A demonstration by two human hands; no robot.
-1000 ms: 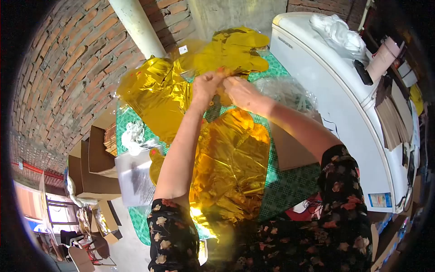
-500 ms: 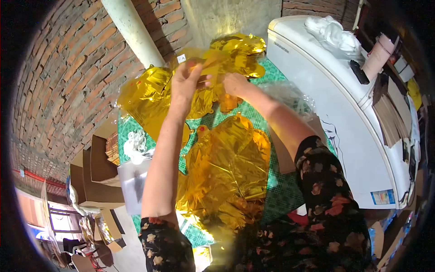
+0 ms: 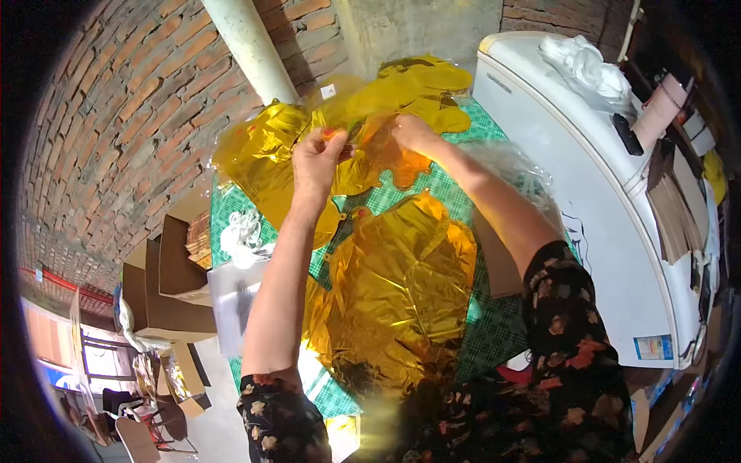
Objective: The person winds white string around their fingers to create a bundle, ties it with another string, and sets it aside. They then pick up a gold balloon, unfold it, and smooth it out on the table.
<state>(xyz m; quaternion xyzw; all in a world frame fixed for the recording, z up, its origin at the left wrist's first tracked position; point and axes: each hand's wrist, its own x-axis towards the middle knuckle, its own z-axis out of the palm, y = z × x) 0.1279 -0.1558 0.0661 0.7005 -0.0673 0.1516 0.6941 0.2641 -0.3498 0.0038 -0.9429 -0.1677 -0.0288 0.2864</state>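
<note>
My left hand (image 3: 315, 160) pinches the edge of a gold foil sheet (image 3: 386, 100), near a small red spot at the fingertips. Further right, my right hand (image 3: 414, 134) has its fingers closed on the same foil, whose lower part glows orange between the hands. Another gold foil piece (image 3: 266, 139) lies left of my left hand. A large crinkled gold foil piece (image 3: 401, 285) lies nearest my body on the green checked tablecloth (image 3: 490, 339).
White strings (image 3: 241, 238) and a clear plastic box (image 3: 231, 297) lie at the table's left edge, beside open cardboard boxes (image 3: 174, 301). Clear plastic film (image 3: 505, 166) is right of my hands. A white appliance (image 3: 571, 193) stands at the right.
The camera view has shifted, moving the scene slightly right in the picture. The orange-lit foil between my hands shows wider and more spread. Both hands stay near the foil's edge.
</note>
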